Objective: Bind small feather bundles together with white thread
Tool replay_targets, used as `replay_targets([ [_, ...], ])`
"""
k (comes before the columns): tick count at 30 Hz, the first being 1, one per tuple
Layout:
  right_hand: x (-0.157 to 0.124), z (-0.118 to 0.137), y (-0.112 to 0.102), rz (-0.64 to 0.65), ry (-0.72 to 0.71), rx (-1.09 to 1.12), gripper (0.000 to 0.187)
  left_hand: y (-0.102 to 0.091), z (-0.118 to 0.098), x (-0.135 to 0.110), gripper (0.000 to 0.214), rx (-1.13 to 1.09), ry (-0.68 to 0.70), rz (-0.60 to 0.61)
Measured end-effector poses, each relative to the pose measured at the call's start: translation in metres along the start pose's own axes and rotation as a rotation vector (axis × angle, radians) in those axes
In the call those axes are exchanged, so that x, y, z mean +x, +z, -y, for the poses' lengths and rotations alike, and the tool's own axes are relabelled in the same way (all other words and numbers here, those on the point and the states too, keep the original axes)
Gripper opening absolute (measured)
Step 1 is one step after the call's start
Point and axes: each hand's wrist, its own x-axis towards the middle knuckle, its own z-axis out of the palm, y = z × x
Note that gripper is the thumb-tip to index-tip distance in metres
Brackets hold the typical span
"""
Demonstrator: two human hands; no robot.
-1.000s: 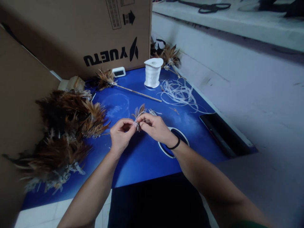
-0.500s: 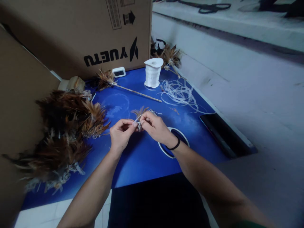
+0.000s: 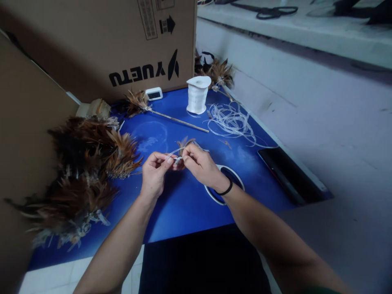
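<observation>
Over the blue table (image 3: 183, 204), my left hand (image 3: 154, 173) and my right hand (image 3: 200, 165) meet fingertip to fingertip. Between them is a small bunch of brown feathers (image 3: 183, 143) with a thin white strip (image 3: 171, 154) running across it. My left fingers pinch the strip's end; my right fingers pinch the bunch's base. A black band sits on my right wrist.
A heap of brown feathers (image 3: 85, 163) lies at the left. A feathered stick (image 3: 159, 112), a white spool (image 3: 197, 94), loose white strips (image 3: 232, 120), a small white device (image 3: 154, 94) and more feathers (image 3: 219, 71) lie beyond. A cardboard box (image 3: 116, 45) stands behind. A white ring (image 3: 226, 185) and dark tray (image 3: 289, 173) are at the right.
The feather bunch has tipped and turned slightly in my fingers. My left hand has drawn the white strip a little leftward. Both hands stay in the same place.
</observation>
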Motion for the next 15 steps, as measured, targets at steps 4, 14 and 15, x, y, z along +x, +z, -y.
replay_targets([
  [4, -0.0008, -0.0004, 0.0001, 0.011, -0.020, -0.098, 0.009, 0.0013, -0.0023, -0.0005, 0.029, 0.002, 0.001, 0.019],
  [14, -0.0003, -0.0011, 0.0009, 0.039, -0.017, 0.035, 0.008, -0.0022, 0.0037, 0.0004, 0.023, 0.057, 0.098, 0.026],
  [15, -0.0001, -0.0008, 0.0005, 0.038, -0.019, 0.023, 0.008, -0.0022, 0.0039, 0.0003, 0.022, 0.064, 0.107, 0.022],
])
